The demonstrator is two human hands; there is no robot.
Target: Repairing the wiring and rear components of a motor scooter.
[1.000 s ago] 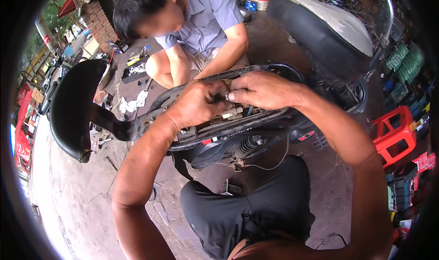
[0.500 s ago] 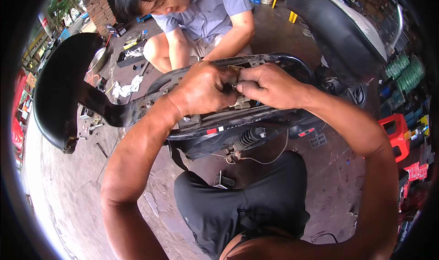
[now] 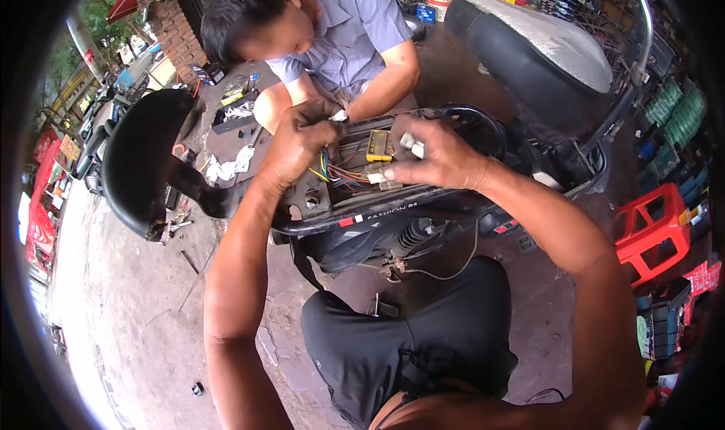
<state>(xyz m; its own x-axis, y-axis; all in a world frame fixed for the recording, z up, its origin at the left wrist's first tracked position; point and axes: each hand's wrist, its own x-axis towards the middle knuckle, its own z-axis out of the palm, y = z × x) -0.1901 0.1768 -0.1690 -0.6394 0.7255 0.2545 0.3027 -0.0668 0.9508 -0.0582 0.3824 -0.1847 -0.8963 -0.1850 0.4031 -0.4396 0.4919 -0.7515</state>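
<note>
An opened scooter body (image 3: 434,199) lies across the middle, its compartment full of coloured wires (image 3: 340,174). My left hand (image 3: 298,144) is raised over the compartment's left part. Its fingers are closed on a small white plug connector (image 3: 339,116). My right hand (image 3: 445,158) is over the right part, with its fingers curled round a white connector piece (image 3: 412,145). Below my right fingertips, another white connector (image 3: 375,177) sits among the wires. Between my hands is a yellow-framed electrical module (image 3: 379,146).
Opposite me a person in a grey-blue shirt (image 3: 347,33) crouches, forearms close behind the scooter. The black rear fender (image 3: 143,162) juts out left. At the upper right is a black and grey seat (image 3: 544,48). A red plastic stool (image 3: 655,233) stands to the right. Tools (image 3: 236,111) lie on the floor.
My hands, together over the compartment before, have moved apart, the left toward the far left. White connectors now show in both, and the wires and yellow-framed module are uncovered. The view has shifted slightly.
</note>
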